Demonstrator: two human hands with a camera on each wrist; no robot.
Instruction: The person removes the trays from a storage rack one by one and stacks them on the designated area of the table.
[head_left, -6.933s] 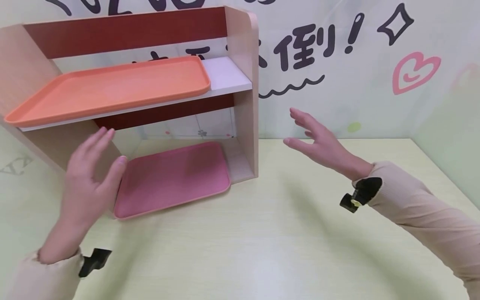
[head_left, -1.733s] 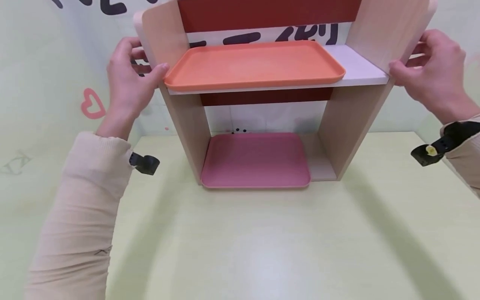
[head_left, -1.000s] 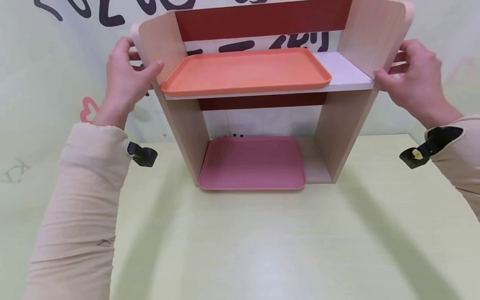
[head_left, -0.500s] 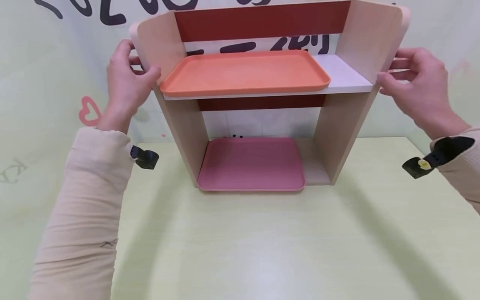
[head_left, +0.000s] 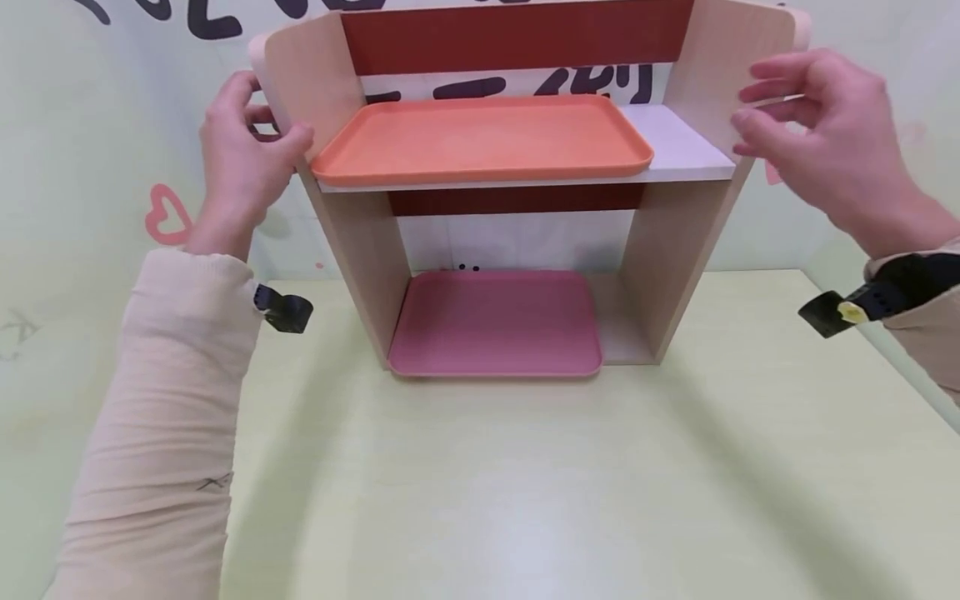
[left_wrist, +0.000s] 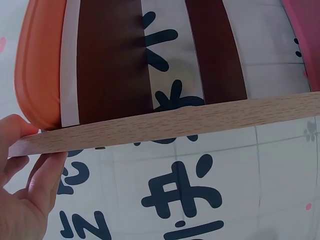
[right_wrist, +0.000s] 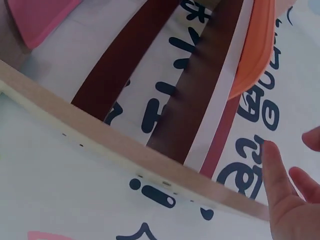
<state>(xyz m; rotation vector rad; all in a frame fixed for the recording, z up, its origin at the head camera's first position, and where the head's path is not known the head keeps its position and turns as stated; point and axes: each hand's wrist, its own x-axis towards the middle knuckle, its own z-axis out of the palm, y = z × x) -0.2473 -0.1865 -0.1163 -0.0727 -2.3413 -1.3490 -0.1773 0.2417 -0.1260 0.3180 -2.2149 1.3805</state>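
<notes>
A two-tier wooden desk shelf (head_left: 678,250) stands on the table, its front facing me. My left hand (head_left: 243,162) grips its left side panel at upper-shelf height; in the left wrist view the thumb and fingers pinch the panel's edge (left_wrist: 175,120) from both sides. Beside the right panel, my right hand (head_left: 840,137) hovers with loosely bent fingers, holding nothing; the right wrist view has its fingers (right_wrist: 277,172) off the panel edge (right_wrist: 125,155). An orange tray (head_left: 487,137) lies on the upper white board, and a pink tray (head_left: 495,325) on the bottom one.
The pale table (head_left: 480,467) stretches in front of the shelf. Behind it is a wall covering (head_left: 165,108) with black lettering and pink hearts. Black wrist cameras (head_left: 283,308) sit on both sleeves.
At first both hands were off the shelf, which stood angled at the left. Both then gripped its side panels, and it now faces me squarely. My right hand has just let go.
</notes>
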